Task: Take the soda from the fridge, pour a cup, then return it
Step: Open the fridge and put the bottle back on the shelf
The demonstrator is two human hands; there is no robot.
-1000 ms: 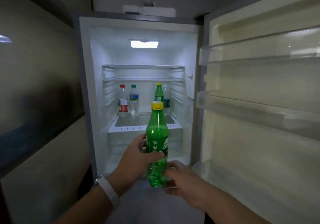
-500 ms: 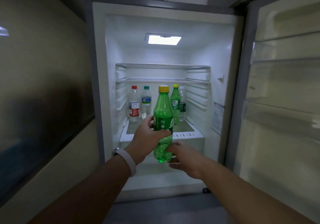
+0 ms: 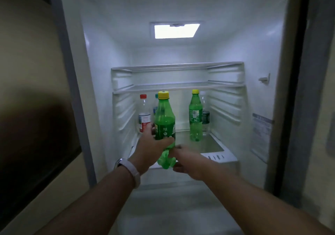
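Note:
I hold a green soda bottle [image 3: 164, 120] with a yellow cap upright in front of the open fridge [image 3: 101, 89]. My left hand [image 3: 150, 147] wraps around its middle, a pale band on the wrist. My right hand [image 3: 188, 160] touches the bottle's base from the right with curled fingers. The bottle's bottom hangs just over the front lip of the fridge shelf [image 3: 217, 155]. The bottle is partly full.
On the shelf stand a second green soda bottle [image 3: 195, 116], a clear bottle with a dark label [image 3: 205, 116] behind it, a red-capped water bottle [image 3: 144, 115] and a teal-capped bottle [image 3: 155, 106] half hidden. A glass shelf [image 3: 177, 87] spans just above the caps.
I have moved closer to the fridge, and both hands have carried the soda bottle forward and up towards the shelf. The open door has left the view on the right.

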